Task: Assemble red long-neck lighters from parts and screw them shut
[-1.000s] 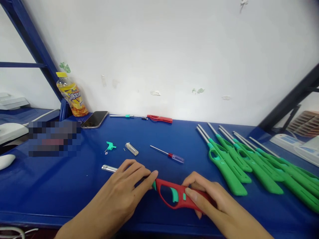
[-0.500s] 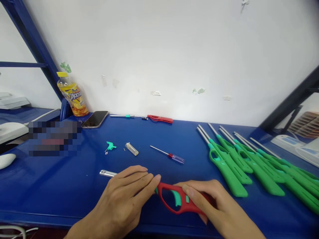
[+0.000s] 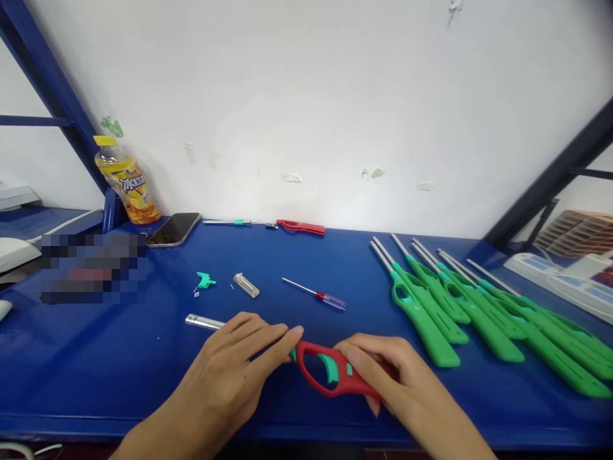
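Red lighter between both hands, loose parts lying out

My right hand (image 3: 383,367) grips the handle of the red lighter (image 3: 357,383), thumb pressed on top beside the small green window. My left hand (image 3: 234,364) is closed over its neck, with the end of the silver tube (image 3: 204,322) poking out past my knuckles. So the lighter lies crosswise in front of me, near the front edge of the blue surface (image 3: 119,370), tube to the left.

As far as I can judge, this one is mostly together: the green trigger (image 3: 330,368) sits in its loop and the tube lines up with the handle. Whether the neck joint is fully seated I can't tell, because my left fingers cover it.

Other pieces remain apart. A loose green part (image 3: 205,280) and a clear little tank (image 3: 246,285) lie beyond my left hand, and a screwdriver (image 3: 320,295) rests to their right, held by nobody. By the wall, a second red handle piece (image 3: 301,227) lies next to a thin rod (image 3: 227,222), so those look unassembled to me. The green lighters (image 3: 426,326) on my right seem whole, lying in an overlapping group.
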{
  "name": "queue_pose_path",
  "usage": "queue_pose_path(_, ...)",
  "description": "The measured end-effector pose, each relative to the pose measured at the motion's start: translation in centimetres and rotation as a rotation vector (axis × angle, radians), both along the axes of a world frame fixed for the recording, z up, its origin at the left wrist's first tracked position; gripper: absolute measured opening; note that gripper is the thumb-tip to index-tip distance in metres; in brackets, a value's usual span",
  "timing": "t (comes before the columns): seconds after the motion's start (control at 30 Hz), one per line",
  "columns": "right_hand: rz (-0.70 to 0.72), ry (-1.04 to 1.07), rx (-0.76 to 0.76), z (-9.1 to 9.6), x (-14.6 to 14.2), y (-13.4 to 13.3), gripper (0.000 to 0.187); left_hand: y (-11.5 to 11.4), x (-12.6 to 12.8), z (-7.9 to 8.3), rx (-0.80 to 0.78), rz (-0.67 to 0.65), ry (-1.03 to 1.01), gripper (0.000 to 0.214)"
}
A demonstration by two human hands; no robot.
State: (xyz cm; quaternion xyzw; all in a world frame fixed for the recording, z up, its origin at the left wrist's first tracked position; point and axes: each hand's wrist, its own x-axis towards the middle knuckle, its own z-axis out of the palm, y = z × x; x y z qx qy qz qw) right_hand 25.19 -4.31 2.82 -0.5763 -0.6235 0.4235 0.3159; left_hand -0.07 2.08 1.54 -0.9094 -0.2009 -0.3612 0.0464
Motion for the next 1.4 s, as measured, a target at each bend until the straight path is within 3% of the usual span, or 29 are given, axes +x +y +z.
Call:
queue_pose_path(0.27, -0.014, 0.036, 0.033, -0.5, 0.0, 0.2, 0.051, -0.2, -0.6, -0.4, -0.050, 0.057, 0.112, 0.049)
queue_pose_path(0.57, -0.331, 0.201, 0.147, -0.9, 0.8, -0.1, 0.050, -0.2, 0.4, -0.5, -0.085, 0.145, 0.144, 0.045)
queue_pose_path(0.9, -0.317, 0.214, 0.159, -0.7, 0.8, 0.0, 0.048, -0.8, 0.4, -0.3, -0.292, 0.191, 0.145, 0.029)
queue_pose_path(1.17, -0.230, 0.193, 0.083, -1.2, 0.3, 0.4, 0.055, -0.7, 0.8, 0.0, -0.443, 0.185, 0.231, 0.016)
queue_pose_path(1.4, -0.214, 0.178, 0.088, -1.1, 0.7, 0.2, 0.061, -0.8, 0.6, 0.1, -0.419, 0.169, 0.144, 0.043)
